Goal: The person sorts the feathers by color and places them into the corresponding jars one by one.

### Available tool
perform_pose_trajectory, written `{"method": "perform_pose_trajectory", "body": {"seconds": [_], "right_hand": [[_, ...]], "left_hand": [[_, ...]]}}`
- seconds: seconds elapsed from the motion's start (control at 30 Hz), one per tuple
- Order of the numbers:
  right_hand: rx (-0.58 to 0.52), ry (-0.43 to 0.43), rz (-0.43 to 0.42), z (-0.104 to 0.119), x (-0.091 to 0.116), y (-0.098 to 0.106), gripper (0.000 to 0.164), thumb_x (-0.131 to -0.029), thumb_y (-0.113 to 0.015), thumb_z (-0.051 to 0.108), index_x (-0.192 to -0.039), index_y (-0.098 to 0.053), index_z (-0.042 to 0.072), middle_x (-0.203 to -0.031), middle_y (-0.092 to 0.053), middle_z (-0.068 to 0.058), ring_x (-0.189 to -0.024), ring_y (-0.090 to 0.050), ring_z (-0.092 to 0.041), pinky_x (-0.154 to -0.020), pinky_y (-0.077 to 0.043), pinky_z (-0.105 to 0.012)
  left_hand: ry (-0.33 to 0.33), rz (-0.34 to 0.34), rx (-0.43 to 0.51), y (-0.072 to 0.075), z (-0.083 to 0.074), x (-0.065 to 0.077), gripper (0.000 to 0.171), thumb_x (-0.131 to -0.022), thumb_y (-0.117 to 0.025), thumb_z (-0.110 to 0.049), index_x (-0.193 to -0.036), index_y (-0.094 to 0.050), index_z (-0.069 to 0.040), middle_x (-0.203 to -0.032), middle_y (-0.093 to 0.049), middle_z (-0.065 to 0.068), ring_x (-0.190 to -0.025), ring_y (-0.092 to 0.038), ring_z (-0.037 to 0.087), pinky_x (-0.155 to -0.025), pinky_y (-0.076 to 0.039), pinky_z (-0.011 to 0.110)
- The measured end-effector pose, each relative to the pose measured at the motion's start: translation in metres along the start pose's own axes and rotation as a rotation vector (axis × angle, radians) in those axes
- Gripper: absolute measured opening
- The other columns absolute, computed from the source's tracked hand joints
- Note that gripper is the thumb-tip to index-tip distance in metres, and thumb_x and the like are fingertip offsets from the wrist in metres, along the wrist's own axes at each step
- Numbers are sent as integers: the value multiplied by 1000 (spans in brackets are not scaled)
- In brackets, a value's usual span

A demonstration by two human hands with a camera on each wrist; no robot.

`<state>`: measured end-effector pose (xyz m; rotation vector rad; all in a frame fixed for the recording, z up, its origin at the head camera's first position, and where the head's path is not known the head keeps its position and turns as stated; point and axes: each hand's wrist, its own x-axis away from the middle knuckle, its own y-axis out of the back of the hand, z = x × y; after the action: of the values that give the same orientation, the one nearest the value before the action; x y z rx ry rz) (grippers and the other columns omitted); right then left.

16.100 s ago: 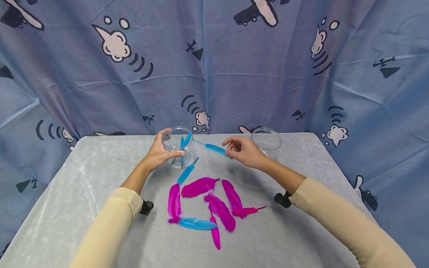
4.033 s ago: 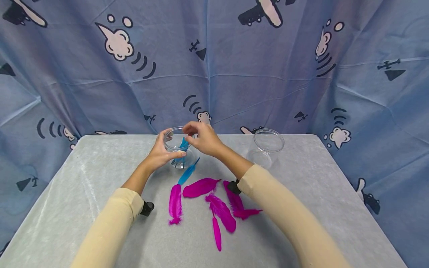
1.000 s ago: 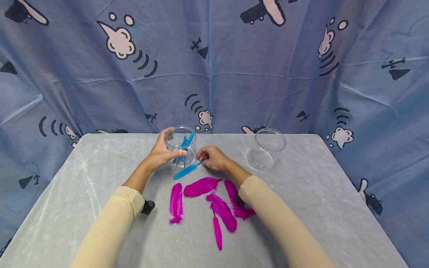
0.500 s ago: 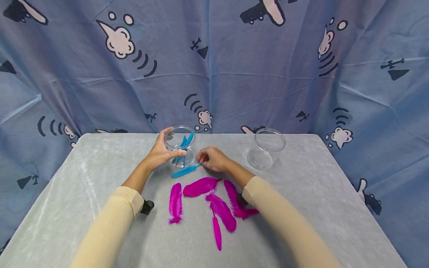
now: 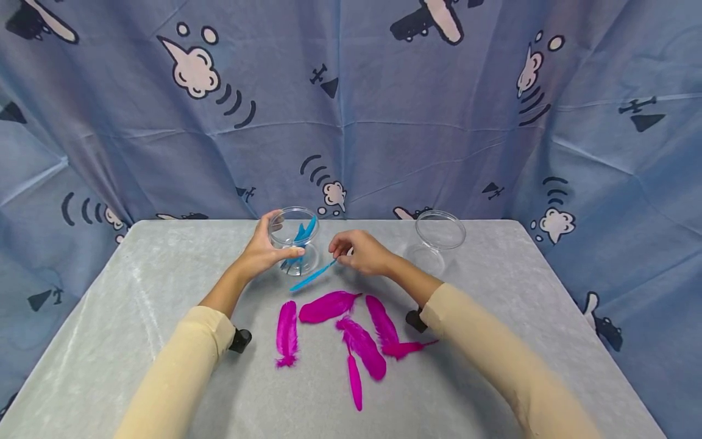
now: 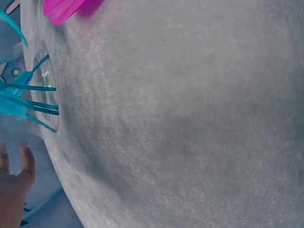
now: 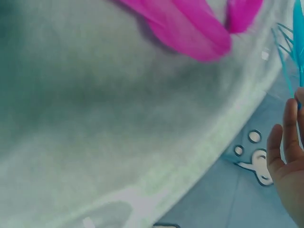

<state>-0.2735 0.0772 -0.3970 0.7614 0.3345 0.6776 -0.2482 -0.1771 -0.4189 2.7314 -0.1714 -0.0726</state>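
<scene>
In the head view my left hand (image 5: pixel 264 249) grips a clear plastic jar (image 5: pixel 294 241) around its side, thumb across the front. Several blue feathers (image 5: pixel 303 235) stand inside that jar, and the left wrist view shows their quills (image 6: pixel 42 89) resting at its base. Right of the jar, my right hand (image 5: pixel 363 252) pinches one more blue feather (image 5: pixel 312 277) by its quill end, the vane slanting down to the left just above the cloth. The right wrist view catches part of this hand (image 7: pixel 289 156) and the feather (image 7: pixel 298 38) at its edge.
Several magenta feathers (image 5: pixel 328 306) lie spread across the middle of the grey cloth-covered table (image 5: pixel 181 274). A second clear jar (image 5: pixel 440 231) stands at the back right. A blue patterned curtain (image 5: pixel 351 110) hangs behind the table's far edge.
My right hand has lifted the blue feather off the table and shifted slightly right and up with it. The left hand and its jar have stayed in place.
</scene>
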Motion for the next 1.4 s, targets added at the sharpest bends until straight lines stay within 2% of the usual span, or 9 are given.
{"method": "perform_pose_trajectory", "body": {"seconds": [0.17,0.5,0.8,0.9,1.1,1.17,1.33,1.4], "right_hand": [[4,40,-64,14,4,22,13,-87,-69,-5,-97,-69,4,-88,-72,-10,-82,-64,-15,-74,-48,-31],[33,76,-132,41,5,58,14,-89,-68,-4,-100,-70,4,-89,-73,-5,-86,-66,-17,-78,-51,-38],[17,129,-183,65,3,82,16,-89,-67,-6,-102,-70,2,-96,-73,-12,-89,-67,-19,-78,-51,-36],[12,136,-215,69,1,88,17,-89,-66,-7,-103,-70,1,-97,-73,-14,-89,-67,-20,-77,-51,-36],[21,126,-271,70,-6,93,14,-90,-65,-6,-101,-71,0,-94,-73,-10,-87,-67,-20,-78,-53,-38],[27,119,-284,69,-8,94,14,-90,-64,-6,-101,-70,0,-94,-73,-10,-86,-67,-20,-78,-52,-36],[36,90,-323,70,-13,95,13,-90,-64,-5,-100,-71,1,-94,-73,-10,-87,-67,-20,-78,-52,-33],[37,73,-339,71,-15,95,13,-90,-65,-5,-100,-71,1,-95,-73,-11,-88,-66,-20,-79,-52,-34]], "left_hand": [[1,-7,-7,0,0,-1,104,-80,-84,-30,-156,-15,-15,-157,-29,15,-146,-26,29,-117,-26,52],[5,-4,-6,2,-1,0,103,-80,-85,-30,-156,-16,-16,-157,-29,14,-146,-26,28,-117,-26,52],[3,1,-10,3,-2,-1,104,-80,-85,-28,-156,-15,-14,-157,-29,15,-146,-26,29,-117,-26,52],[12,4,-12,3,-2,-1,105,-79,-85,-30,-156,-15,-15,-157,-28,15,-146,-26,29,-117,-26,52],[6,15,5,2,-2,0,104,-80,-85,-30,-156,-15,-16,-157,-29,14,-146,-26,29,-117,-25,52],[5,24,21,2,-7,3,103,-81,-84,-27,-156,-15,-14,-157,-27,16,-146,-25,31,-117,-25,53],[8,22,20,1,-5,3,103,-81,-84,-25,-156,-14,-13,-157,-27,17,-147,-25,31,-117,-25,52],[8,13,10,1,1,0,104,-80,-85,-28,-156,-16,-15,-157,-29,15,-146,-26,29,-117,-26,51]]}}
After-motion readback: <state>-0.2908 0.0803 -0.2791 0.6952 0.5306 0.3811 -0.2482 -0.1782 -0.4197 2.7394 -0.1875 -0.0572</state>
